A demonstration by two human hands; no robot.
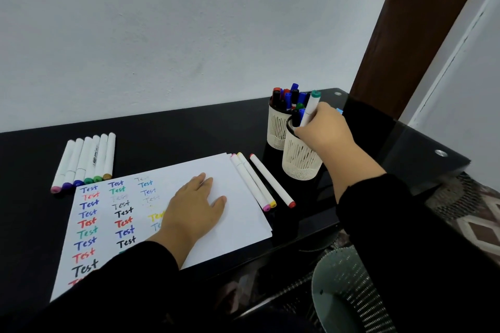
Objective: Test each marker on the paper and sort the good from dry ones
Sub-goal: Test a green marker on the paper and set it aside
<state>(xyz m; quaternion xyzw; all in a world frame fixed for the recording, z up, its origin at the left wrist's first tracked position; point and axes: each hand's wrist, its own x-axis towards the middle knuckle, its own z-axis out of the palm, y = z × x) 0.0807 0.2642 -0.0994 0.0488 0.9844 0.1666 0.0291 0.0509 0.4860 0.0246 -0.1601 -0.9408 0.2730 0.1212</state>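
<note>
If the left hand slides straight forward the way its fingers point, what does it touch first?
The left hand points up and right across the paper. It would probably first meet the pink-capped marker beside the paper's right edge.

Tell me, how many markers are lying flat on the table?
9. Six lie side by side in a row left of the paper. Three lie right of it: a touching pair and a red-capped one slightly apart. None looks hidden.
</note>
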